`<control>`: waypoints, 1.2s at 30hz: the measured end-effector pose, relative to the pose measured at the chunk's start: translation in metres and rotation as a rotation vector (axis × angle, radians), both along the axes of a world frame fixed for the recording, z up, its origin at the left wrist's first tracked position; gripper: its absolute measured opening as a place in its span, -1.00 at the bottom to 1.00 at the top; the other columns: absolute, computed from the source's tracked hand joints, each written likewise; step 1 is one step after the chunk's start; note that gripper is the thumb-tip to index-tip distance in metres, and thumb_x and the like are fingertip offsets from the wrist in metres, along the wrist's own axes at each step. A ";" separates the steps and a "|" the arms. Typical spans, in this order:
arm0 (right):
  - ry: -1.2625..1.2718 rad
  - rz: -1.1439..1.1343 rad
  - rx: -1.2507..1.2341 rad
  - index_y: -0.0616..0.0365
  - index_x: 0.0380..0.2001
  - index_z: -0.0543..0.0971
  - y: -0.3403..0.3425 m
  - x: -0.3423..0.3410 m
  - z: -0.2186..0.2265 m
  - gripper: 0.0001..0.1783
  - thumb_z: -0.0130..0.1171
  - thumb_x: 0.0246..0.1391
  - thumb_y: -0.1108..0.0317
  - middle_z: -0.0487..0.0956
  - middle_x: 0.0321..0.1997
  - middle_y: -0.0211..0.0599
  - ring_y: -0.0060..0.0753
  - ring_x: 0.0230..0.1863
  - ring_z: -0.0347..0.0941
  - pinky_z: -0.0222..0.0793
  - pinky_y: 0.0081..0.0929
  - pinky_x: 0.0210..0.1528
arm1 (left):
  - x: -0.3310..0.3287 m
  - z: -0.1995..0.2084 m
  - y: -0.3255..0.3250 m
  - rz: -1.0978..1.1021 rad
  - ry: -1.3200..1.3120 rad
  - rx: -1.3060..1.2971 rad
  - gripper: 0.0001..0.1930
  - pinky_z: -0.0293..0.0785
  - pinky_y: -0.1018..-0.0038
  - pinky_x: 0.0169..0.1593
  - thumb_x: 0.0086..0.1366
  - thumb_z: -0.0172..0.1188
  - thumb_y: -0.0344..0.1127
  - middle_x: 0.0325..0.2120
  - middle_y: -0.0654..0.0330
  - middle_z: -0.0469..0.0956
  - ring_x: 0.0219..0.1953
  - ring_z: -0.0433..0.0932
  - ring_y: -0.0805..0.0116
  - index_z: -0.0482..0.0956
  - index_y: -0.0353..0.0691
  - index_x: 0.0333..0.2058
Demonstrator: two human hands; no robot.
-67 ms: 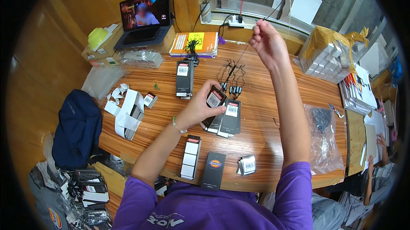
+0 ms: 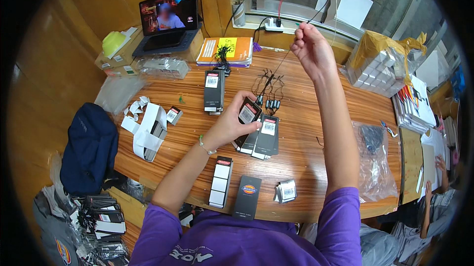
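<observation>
My left hand (image 2: pixel 228 127) is closed round a dark hang tag (image 2: pixel 249 112) with a white barcode sticker, held tilted over the table. Pinched in the raised fingers of my right hand (image 2: pixel 313 51) is a thin black cord (image 2: pixel 283 62), stretched up from near that tag. Just right of my left hand lies a fanned pile of similar tags (image 2: pixel 268 140), partly under its fingers. Loose black strings (image 2: pixel 272 103) with small dark plastic pieces rest behind the pile. A neat stack of strung tags (image 2: pixel 213 93) lies to the left.
Near the front edge are white-labelled cards (image 2: pixel 220 182), a black tag (image 2: pixel 247 198) and small stickers (image 2: pixel 285 191). A paper-banded bundle (image 2: pixel 150 133) lies left, a clear plastic bag (image 2: pixel 374 160) right. Behind stand a tablet (image 2: pixel 170 17) and a wrapped package (image 2: pixel 377 66). Another person's hand shows far right.
</observation>
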State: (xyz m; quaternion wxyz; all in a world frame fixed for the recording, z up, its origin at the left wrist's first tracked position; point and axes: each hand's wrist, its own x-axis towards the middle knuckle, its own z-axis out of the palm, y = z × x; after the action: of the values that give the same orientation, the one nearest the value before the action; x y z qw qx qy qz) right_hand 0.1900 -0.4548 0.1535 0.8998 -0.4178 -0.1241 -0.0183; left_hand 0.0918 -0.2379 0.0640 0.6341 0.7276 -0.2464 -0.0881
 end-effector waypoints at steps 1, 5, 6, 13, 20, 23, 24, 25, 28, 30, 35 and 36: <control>-0.013 0.005 0.010 0.15 -0.36 0.39 -0.003 0.002 -0.001 -0.86 -0.13 0.19 0.34 0.37 -0.54 -0.44 -0.61 -0.57 0.21 0.22 -0.60 -0.44 | -0.003 0.006 -0.002 -0.012 0.030 -0.121 -0.40 0.28 0.66 -0.09 -0.03 0.29 -0.52 -0.23 0.31 0.27 -0.17 0.32 0.60 0.15 -0.19 -0.04; -0.042 0.045 0.006 0.14 -0.35 0.40 -0.004 0.006 0.004 -0.86 -0.10 0.19 0.33 0.37 -0.53 -0.45 -0.61 -0.55 0.21 0.22 -0.61 -0.43 | 0.004 0.001 0.004 -0.026 0.051 -0.198 -0.43 0.31 0.64 -0.08 0.02 0.24 -0.54 -0.25 0.29 0.31 -0.18 0.36 0.59 0.16 -0.21 -0.02; -0.037 0.055 -0.002 0.14 -0.34 0.40 -0.003 0.006 0.004 -0.86 -0.10 0.19 0.33 0.37 -0.53 -0.45 -0.61 -0.55 0.21 0.22 -0.61 -0.43 | 0.005 -0.003 0.005 -0.047 0.093 -0.248 -0.46 0.32 0.64 -0.07 0.03 0.22 -0.55 -0.25 0.29 0.33 -0.17 0.37 0.58 0.17 -0.22 -0.02; 0.034 0.071 -0.166 0.14 -0.35 0.43 0.012 0.011 -0.004 -0.84 -0.14 0.20 0.35 0.40 -0.55 -0.52 -0.69 -0.59 0.24 0.25 -0.68 -0.46 | 0.019 -0.023 0.004 0.042 0.318 -0.212 -0.62 0.41 0.65 -0.15 0.09 0.14 -0.60 -0.26 0.21 0.45 -0.22 0.45 0.55 0.29 -0.27 -0.11; 0.155 0.075 -0.230 0.14 -0.34 0.43 0.023 0.027 -0.035 -0.83 -0.16 0.20 0.34 0.41 -0.56 -0.52 -0.70 -0.59 0.26 0.27 -0.69 -0.49 | 0.035 -0.048 0.008 0.090 0.219 0.051 -0.63 0.40 0.67 -0.40 0.03 0.21 -0.59 -0.41 0.22 0.50 -0.41 0.47 0.58 0.33 -0.33 -0.17; 0.193 0.070 -0.246 0.13 -0.35 0.43 0.023 0.030 -0.043 -0.83 -0.16 0.20 0.34 0.40 -0.57 -0.53 -0.71 -0.60 0.25 0.26 -0.70 -0.50 | 0.034 -0.042 0.007 0.124 0.287 0.161 -0.62 0.37 0.73 -0.38 -0.01 0.26 -0.55 -0.35 0.25 0.42 -0.50 0.38 0.62 0.38 -0.27 -0.18; 0.199 0.070 -0.252 0.13 -0.36 0.44 0.024 0.031 -0.047 -0.83 -0.15 0.20 0.34 0.40 -0.57 -0.53 -0.71 -0.60 0.25 0.26 -0.70 -0.51 | 0.034 -0.045 0.006 0.130 0.188 0.240 -0.61 0.37 0.72 -0.37 -0.01 0.27 -0.53 -0.35 0.24 0.40 -0.49 0.38 0.61 0.38 -0.26 -0.17; 0.206 0.070 -0.258 0.12 -0.36 0.44 0.025 0.032 -0.050 -0.83 -0.15 0.20 0.34 0.40 -0.58 -0.54 -0.71 -0.60 0.25 0.25 -0.70 -0.51 | 0.035 -0.049 0.007 0.137 0.088 0.319 -0.59 0.38 0.70 -0.36 -0.02 0.28 -0.52 -0.34 0.23 0.39 -0.48 0.38 0.59 0.39 -0.25 -0.15; 0.195 0.057 -0.328 0.11 -0.35 0.43 0.028 0.036 -0.060 -0.84 -0.14 0.19 0.33 0.39 -0.57 -0.55 -0.70 -0.58 0.26 0.26 -0.68 -0.48 | 0.033 -0.049 0.004 0.155 -0.076 0.486 -0.55 0.40 0.63 -0.30 -0.03 0.30 -0.48 -0.30 0.20 0.34 -0.43 0.39 0.54 0.41 -0.22 -0.11; 0.208 0.017 -0.351 0.11 -0.38 0.45 0.029 0.041 -0.070 -0.84 -0.13 0.18 0.35 0.39 -0.59 -0.55 -0.71 -0.61 0.25 0.22 -0.71 -0.54 | 0.031 -0.046 0.002 0.165 -0.083 0.501 -0.54 0.41 0.58 -0.23 -0.01 0.29 -0.45 -0.25 0.18 0.31 -0.38 0.41 0.49 0.40 -0.20 -0.08; 0.247 -0.040 -0.464 0.11 -0.41 0.48 0.029 0.059 -0.097 -0.85 -0.09 0.15 0.36 0.39 -0.64 -0.53 -0.71 -0.70 0.22 0.13 -0.74 -0.68 | 0.018 -0.041 0.010 0.189 0.030 0.354 -0.54 0.41 0.54 -0.10 0.08 0.24 -0.37 -0.09 0.11 0.24 -0.21 0.43 0.36 0.35 -0.17 -0.02; 0.261 -0.054 -0.528 0.12 -0.40 0.47 0.027 0.064 -0.103 -0.85 -0.09 0.15 0.36 0.40 -0.63 -0.52 -0.70 -0.69 0.23 0.13 -0.73 -0.67 | 0.014 -0.040 0.014 0.202 0.011 0.356 -0.54 0.41 0.53 -0.08 0.09 0.23 -0.36 -0.07 0.11 0.23 -0.16 0.42 0.35 0.33 -0.17 -0.01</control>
State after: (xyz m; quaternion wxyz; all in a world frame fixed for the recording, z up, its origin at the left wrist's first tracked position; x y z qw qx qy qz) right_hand 0.2535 -0.4277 0.0505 0.7676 -0.6394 0.0034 0.0446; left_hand 0.1061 -0.2235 0.0241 0.5024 0.8488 -0.1491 -0.0702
